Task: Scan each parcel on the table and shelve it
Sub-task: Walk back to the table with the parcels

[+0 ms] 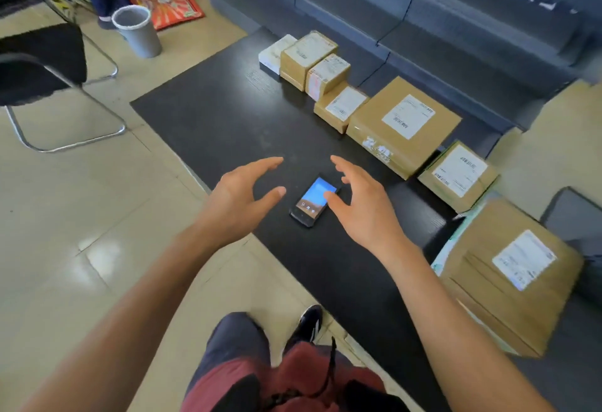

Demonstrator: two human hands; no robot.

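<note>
I see my left hand [242, 198] spread wide, holding nothing. Just beside it the scanner [313, 202] lies flat on the dark surface [211, 112]. My right hand [360, 203] hovers open over it. Brown parcels [404, 125] line the far edge.

A black table [211, 118] carries a handheld scanner [312, 198] and cardboard parcels [404, 125].

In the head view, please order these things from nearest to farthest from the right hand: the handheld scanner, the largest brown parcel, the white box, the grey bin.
1. Handheld scanner: just beside the right hand, on the table.
2. Largest brown parcel: beyond the hand, toward the shelves.
3. White box: at the table's far end.
4. Grey bin: on the floor, far left.
</note>
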